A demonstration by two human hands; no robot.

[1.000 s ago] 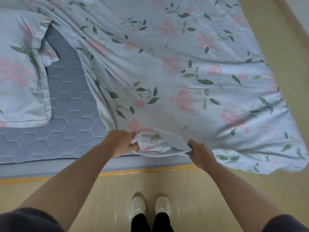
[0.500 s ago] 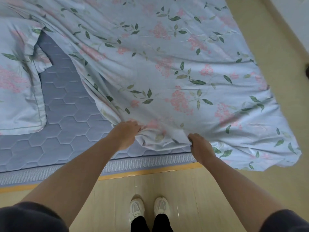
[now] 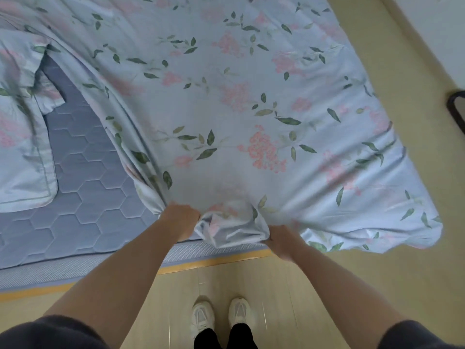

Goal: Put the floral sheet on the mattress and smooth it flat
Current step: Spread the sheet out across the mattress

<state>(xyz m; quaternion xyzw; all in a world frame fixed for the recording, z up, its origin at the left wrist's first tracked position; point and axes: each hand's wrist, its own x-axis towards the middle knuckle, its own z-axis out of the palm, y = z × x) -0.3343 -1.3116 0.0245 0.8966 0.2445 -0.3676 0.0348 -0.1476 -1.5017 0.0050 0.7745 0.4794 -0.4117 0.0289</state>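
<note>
while left hand (image 3: pixel 180 220) and right hand (image 3: pixel 281 239) clench bunched hem, thin floral sheet (image 3: pixel 226 109) drapes creased over hexagon-quilted mattress (image 3: pixel 95 197).

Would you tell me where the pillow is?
Head view, far left: the pillow lies on the bare mattress, left of the floral sheet.

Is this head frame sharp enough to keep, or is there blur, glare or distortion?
Head view: motion blur smears the right hand and the sheet near it; the left hand and mattress look sharper; soft light, no glare; the wide lens bows the bed edge.
</note>
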